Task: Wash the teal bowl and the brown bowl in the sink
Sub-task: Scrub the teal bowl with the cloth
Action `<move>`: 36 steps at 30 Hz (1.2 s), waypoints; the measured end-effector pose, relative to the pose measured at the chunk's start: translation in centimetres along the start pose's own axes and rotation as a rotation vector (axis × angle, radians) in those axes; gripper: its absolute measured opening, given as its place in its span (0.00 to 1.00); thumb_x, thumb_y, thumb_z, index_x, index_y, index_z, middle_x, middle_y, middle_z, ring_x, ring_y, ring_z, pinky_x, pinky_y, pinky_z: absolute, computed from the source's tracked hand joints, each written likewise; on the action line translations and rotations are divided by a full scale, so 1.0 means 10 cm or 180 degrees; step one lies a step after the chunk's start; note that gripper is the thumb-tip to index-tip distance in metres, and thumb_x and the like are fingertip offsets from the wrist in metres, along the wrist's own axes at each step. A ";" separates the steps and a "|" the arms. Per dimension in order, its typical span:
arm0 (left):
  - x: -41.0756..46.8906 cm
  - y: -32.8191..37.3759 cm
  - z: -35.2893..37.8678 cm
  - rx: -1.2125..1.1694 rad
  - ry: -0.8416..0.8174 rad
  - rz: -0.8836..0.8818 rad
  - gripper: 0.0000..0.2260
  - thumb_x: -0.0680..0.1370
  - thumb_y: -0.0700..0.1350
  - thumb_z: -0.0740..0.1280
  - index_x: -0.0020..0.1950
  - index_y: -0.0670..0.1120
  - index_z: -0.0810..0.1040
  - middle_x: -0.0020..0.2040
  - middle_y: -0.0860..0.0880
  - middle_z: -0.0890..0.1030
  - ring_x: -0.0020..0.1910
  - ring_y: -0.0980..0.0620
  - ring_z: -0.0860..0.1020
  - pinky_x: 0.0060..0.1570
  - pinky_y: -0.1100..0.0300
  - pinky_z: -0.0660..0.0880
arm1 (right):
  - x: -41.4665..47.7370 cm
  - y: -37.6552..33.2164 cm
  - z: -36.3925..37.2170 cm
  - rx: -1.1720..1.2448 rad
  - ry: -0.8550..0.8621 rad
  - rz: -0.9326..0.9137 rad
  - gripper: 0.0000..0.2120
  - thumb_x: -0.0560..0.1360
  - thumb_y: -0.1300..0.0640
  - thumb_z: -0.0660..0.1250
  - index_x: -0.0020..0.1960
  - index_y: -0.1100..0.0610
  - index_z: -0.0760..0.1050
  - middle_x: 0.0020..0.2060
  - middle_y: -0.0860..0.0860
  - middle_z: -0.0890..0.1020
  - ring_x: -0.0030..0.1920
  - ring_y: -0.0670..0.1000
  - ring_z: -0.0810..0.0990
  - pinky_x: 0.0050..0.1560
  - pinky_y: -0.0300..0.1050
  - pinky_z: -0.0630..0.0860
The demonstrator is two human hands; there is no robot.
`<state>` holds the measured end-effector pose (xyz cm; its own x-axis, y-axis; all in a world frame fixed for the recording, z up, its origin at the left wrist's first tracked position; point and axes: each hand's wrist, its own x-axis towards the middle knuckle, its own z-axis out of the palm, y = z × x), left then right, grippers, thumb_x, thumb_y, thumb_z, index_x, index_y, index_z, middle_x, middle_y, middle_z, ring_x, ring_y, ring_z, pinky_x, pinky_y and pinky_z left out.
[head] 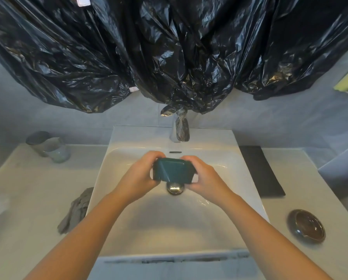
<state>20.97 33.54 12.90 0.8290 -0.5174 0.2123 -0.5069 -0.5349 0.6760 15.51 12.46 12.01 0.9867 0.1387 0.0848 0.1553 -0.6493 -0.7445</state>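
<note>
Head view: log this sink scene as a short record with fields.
teal bowl: held tilted over the sink, above the drain
left hand: grips the bowl's left side
right hand: grips its right side
brown bowl: upright on the counter right of the sink, untouched
faucet: behind the basin, top draped in black plastic
grey cloth: counter, left of the sink

Both hands hold the teal bowl (174, 170) over the sink (169, 225), just above the drain (175, 188): the left hand (139, 174) grips its left end, the right hand (202, 174) its right. The brown bowl (306, 225) sits right of the sink, a grey cloth (76, 210) left.
</note>
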 end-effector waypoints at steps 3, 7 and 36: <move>-0.05 -0.10 0.14 -0.0685 -0.0342 -0.0949 0.19 0.76 0.35 0.67 0.61 0.56 0.72 0.54 0.53 0.78 0.47 0.56 0.79 0.41 0.71 0.75 | -0.02 0.03 0.16 0.0852 -0.0321 0.0746 0.24 0.73 0.63 0.72 0.65 0.48 0.70 0.56 0.44 0.79 0.56 0.44 0.79 0.58 0.39 0.79; -0.07 -0.26 0.20 -0.0794 -0.0438 -0.1498 0.09 0.79 0.40 0.60 0.55 0.51 0.77 0.50 0.49 0.80 0.43 0.52 0.79 0.38 0.62 0.79 | -0.04 0.11 0.39 0.2616 -0.0697 0.1500 0.27 0.71 0.51 0.73 0.68 0.54 0.72 0.62 0.56 0.80 0.61 0.58 0.81 0.57 0.57 0.81; -1.01 -1.99 -0.31 0.0500 0.0220 -0.2461 0.24 0.68 0.33 0.67 0.59 0.57 0.78 0.51 0.45 0.78 0.47 0.44 0.79 0.46 0.58 0.75 | 0.18 0.00 1.14 0.5257 -0.0733 0.2230 0.34 0.56 0.42 0.82 0.60 0.53 0.81 0.59 0.62 0.81 0.58 0.69 0.79 0.49 0.66 0.78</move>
<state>23.43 51.53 -0.53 0.9699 0.0794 -0.2300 0.1956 -0.8165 0.5431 16.68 21.27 4.64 0.7931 0.3785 -0.4771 -0.5865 0.6858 -0.4308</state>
